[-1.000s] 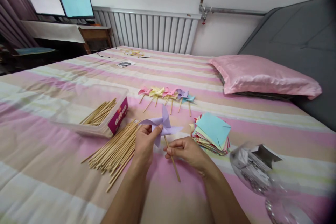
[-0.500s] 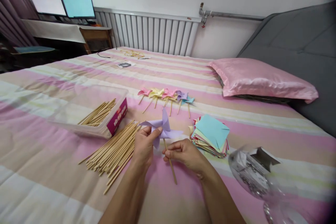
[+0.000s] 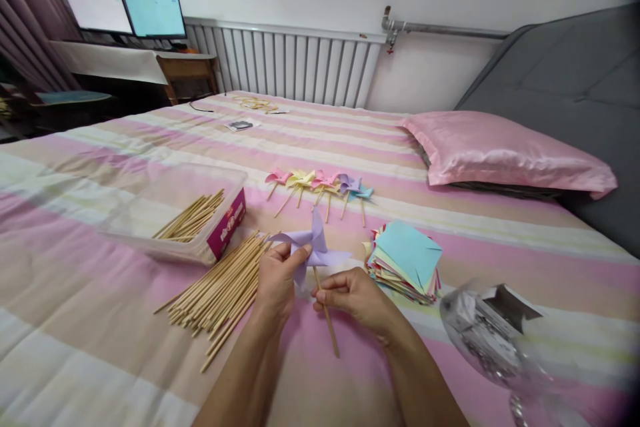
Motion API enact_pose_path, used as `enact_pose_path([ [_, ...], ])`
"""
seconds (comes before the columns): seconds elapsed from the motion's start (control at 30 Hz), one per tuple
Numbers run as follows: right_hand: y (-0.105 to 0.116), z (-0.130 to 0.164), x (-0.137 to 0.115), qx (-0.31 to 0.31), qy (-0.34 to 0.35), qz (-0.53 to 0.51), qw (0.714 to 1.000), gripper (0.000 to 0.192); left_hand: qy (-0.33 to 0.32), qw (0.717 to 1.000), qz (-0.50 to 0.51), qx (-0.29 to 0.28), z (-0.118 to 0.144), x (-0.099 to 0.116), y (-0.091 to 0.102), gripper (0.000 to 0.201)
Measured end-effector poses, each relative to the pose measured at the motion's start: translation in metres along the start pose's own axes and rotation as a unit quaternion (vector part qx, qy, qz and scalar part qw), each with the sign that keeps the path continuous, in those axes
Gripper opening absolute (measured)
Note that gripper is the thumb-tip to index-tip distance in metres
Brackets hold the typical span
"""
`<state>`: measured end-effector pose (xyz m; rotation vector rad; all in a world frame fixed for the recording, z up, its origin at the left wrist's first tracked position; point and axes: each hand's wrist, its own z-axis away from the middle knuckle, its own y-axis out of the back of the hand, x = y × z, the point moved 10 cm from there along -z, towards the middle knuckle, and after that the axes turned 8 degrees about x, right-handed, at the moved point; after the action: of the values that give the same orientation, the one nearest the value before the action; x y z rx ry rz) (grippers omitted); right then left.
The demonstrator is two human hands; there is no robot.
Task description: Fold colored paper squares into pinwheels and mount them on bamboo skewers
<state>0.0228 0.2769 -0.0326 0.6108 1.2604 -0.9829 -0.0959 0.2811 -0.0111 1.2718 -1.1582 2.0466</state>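
Observation:
A purple paper pinwheel (image 3: 325,256) on a wooden stick (image 3: 329,327) is held above the bed. My left hand (image 3: 278,280) pinches the paper at its centre, thumb on the near side. Lower down, the fingers of my right hand (image 3: 347,293) close round the stick. Left of my hands lies a pile of loose wooden sticks (image 3: 220,297). To the right, a stack of slit paper squares (image 3: 407,253) has a light blue sheet on top. Several pinwheels in pink, yellow, purple and blue lie in a row farther back, among them a yellow pinwheel (image 3: 301,179).
A clear plastic box (image 3: 227,223) with more sticks stands at the left. Clear containers (image 3: 480,330) with small shiny parts are at the lower right. A pink pillow (image 3: 500,150) rests by the grey headboard (image 3: 565,80). A small packet (image 3: 240,125) lies farther back.
The view has shifted slightly, so everything sits a little farther right and lower. Both hands keep the same hold on the pinwheel.

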Motion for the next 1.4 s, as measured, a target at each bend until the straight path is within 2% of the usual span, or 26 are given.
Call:
enact_pose_path([
  [0.17, 0.001, -0.001, 0.001, 0.007, -0.004, -0.001, 1.0, 0.027, 0.007, 1.0, -0.007, -0.028, 0.003, 0.0, -0.007, 0.018],
  [0.5, -0.001, -0.001, 0.0, 0.01, -0.006, -0.003, 1.0, 0.028, 0.024, 0.999, -0.007, -0.029, 0.005, -0.003, -0.008, 0.023],
  [0.73, -0.002, 0.0, -0.002, 0.009, -0.01, -0.009, 1.0, 0.03, -0.003, 1.0, 0.012, -0.013, -0.001, 0.0, -0.002, 0.017],
  [0.93, 0.001, 0.001, 0.002, 0.007, -0.013, 0.047, 0.999, 0.025, 0.002, 0.999, 0.045, 0.015, -0.005, 0.001, 0.005, 0.016],
  [1.4, 0.009, 0.005, 0.01, 0.016, -0.057, 0.073, 0.996, 0.027, -0.003, 0.999, 0.044, 0.024, -0.003, 0.002, 0.004, 0.016],
])
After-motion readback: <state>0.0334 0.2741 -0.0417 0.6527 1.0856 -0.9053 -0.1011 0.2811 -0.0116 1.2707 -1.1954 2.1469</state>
